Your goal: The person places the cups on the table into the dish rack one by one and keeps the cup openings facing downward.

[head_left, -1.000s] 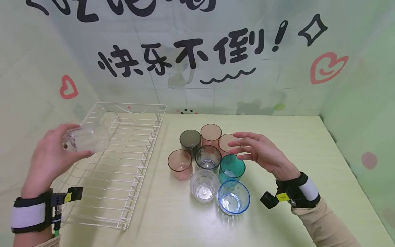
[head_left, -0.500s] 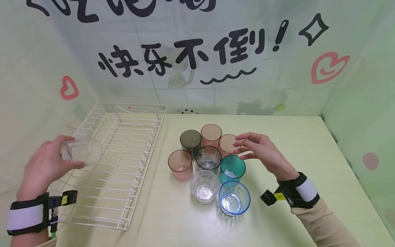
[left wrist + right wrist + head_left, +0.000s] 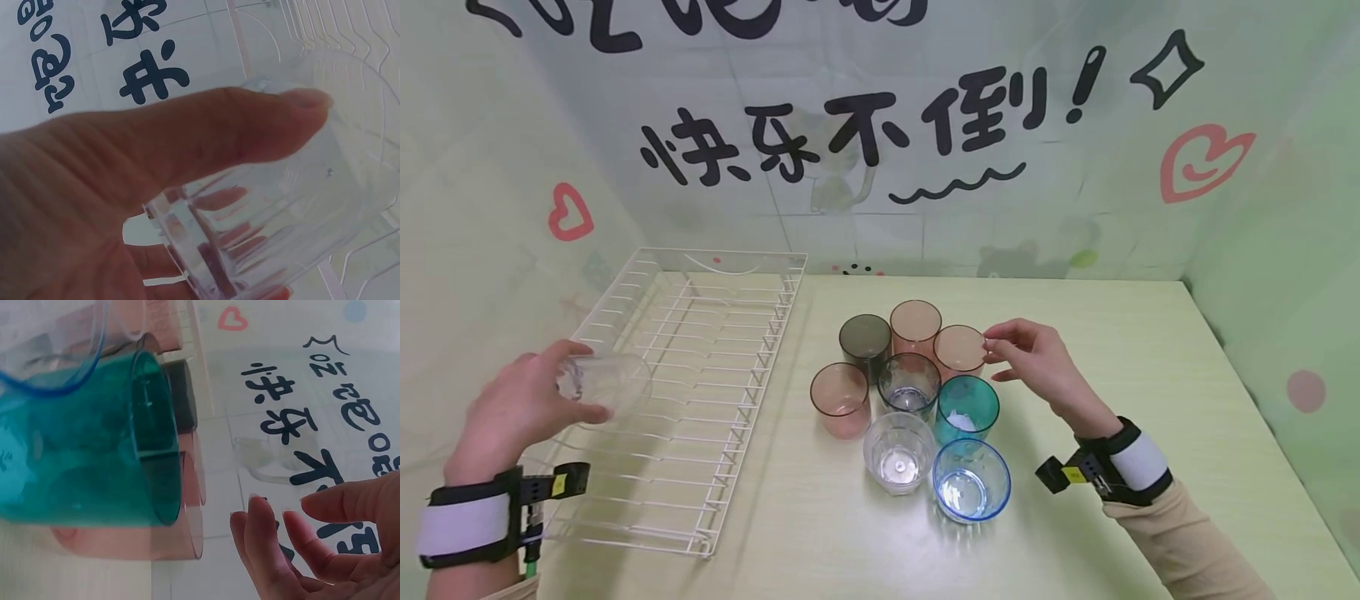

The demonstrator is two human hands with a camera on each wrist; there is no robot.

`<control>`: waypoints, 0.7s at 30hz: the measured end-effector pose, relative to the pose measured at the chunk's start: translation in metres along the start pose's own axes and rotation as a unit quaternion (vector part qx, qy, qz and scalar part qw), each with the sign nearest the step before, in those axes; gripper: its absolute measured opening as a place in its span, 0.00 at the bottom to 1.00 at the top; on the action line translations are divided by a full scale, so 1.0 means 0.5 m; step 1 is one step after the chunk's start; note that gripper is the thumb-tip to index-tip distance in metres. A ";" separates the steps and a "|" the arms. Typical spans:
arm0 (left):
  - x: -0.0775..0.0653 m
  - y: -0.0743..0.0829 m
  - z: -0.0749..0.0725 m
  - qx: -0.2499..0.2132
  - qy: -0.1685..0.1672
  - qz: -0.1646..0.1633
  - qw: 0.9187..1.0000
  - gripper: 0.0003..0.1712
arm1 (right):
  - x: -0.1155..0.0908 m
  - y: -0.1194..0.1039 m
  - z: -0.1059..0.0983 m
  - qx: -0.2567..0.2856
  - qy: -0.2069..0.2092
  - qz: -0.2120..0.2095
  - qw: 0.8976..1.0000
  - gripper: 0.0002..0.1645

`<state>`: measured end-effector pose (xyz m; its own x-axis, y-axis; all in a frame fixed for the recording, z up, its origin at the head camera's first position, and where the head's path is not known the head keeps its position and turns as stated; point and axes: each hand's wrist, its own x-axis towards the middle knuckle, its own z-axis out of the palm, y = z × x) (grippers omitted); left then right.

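Observation:
My left hand (image 3: 512,408) grips a clear drinking glass (image 3: 617,387) near its thick base. The glass lies on its side over the left part of a white wire rack (image 3: 700,433), its mouth to the right. In the left wrist view my thumb stretches along the glass wall. My right hand (image 3: 1041,371) is at the right rim of a pink glass (image 3: 958,354), fingers bent and holding nothing. A teal glass (image 3: 967,408) stands just in front of that one. In the right wrist view the fingertips show past the rims, apart from them.
Close together on the table (image 3: 1120,350) stand more glasses: a grey one (image 3: 865,342), a smoky one (image 3: 908,387), a clear one (image 3: 899,454), a blue-rimmed one (image 3: 972,483) and two more pink ones (image 3: 840,404). A printed backdrop (image 3: 962,233) rises behind.
My left hand has moved down and left with the clear glass, then slightly right. My right hand's fingers have drawn closer together beside the pink glass.

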<state>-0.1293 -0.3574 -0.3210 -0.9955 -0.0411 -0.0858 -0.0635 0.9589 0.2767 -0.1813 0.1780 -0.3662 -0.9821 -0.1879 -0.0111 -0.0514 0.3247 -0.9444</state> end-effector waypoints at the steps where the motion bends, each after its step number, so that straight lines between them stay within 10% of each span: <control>1: -0.001 0.001 0.001 0.001 -0.003 0.000 1.000 0.47 | 0.000 0.003 -0.001 -0.007 0.007 -0.003 1.000 0.17; 21: -0.017 -0.011 0.026 0.026 -0.049 -0.019 0.998 0.46 | -0.007 0.038 -0.008 -0.170 0.080 -0.065 0.980 0.12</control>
<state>-0.1196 -0.3589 -0.3344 -0.9804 -0.0523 -0.1902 -0.0948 0.9704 0.2222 -0.1795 0.1886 -0.3830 -0.9778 -0.1089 0.1790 -0.2081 0.6035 -0.7697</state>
